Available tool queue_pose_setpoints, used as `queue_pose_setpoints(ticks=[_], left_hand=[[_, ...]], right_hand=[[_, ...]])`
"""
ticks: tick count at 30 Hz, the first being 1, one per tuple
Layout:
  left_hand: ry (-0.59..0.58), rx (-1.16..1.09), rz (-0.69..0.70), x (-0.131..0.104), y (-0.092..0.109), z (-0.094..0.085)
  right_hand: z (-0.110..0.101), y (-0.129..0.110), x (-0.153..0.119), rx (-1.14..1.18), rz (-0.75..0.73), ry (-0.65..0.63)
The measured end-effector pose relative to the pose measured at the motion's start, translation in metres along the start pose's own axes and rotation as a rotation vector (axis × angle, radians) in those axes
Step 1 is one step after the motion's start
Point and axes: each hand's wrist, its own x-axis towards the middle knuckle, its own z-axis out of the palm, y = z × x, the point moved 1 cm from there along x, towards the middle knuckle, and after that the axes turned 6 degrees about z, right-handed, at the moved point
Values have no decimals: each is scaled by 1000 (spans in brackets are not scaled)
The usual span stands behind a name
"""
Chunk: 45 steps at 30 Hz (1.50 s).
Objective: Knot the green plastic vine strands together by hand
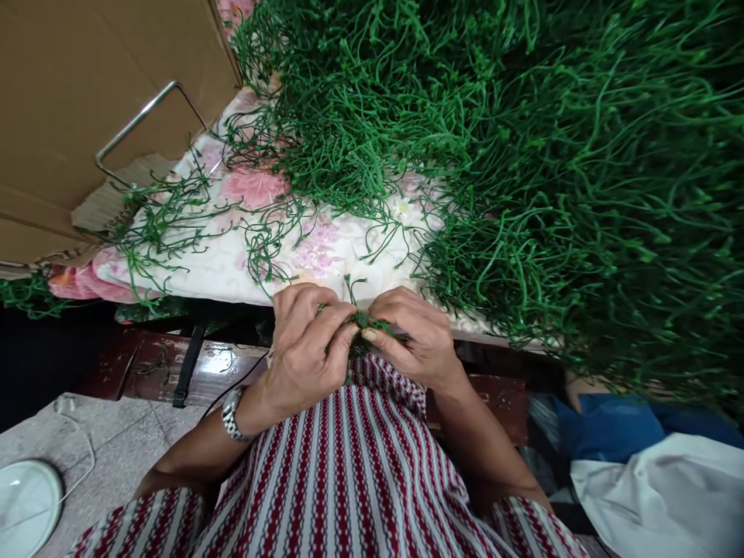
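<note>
Close together at the table's front edge, my left hand (311, 341) and my right hand (415, 333) both pinch a small cluster of green plastic plant stems (363, 319). Thumbs and forefingers nearly meet around it, and one thin sprig sticks up between them. Part of the cluster is hidden by my fingers. Beyond the hands, a large heap of green artificial grass stems (523, 155) covers the back and right of the table. Loose stems (168, 225) are scattered to the left on the floral cloth (232, 267).
A cardboard box (87, 93) stands at the left, with a bent metal rod (136, 120) in front of it. Below lie a dark red bench (218, 372) with a black strap, a round white object (29, 504) on the floor, and white cloth (668, 496) at the right.
</note>
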Motion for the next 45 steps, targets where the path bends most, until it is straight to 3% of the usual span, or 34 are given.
queue_pose_setpoints(ticks=[3, 7, 15, 19, 23, 27, 35, 41, 45], left_hand=[[16, 23, -15, -1, 0, 0], [-50, -47, -33, -1, 0, 0], [-211, -518, -259, -3, -3, -2], [-217, -700, -362, -3, -7, 2], [-263, -869, -467, -4, -13, 5], [-250, -824, -488, -3, -16, 1], [-310, -632, -319, 1, -11, 0], [-216, -721, -366, -3, -13, 1], [-216, -842, -420, -2, -15, 1]], right_hand=[[1, 0, -1, 3, -10, 4], [3, 0, -1, 12, -19, 10], [6, 1, -3, -82, -10, 10], [7, 1, -3, -94, -15, -2], [4, 3, -4, -48, 9, -97], [-6, 1, -2, 28, 66, -186], [-5, -8, -1, 15, 138, -184], [4, -2, -3, 140, 152, -179], [11, 0, -8, 204, 159, -97]])
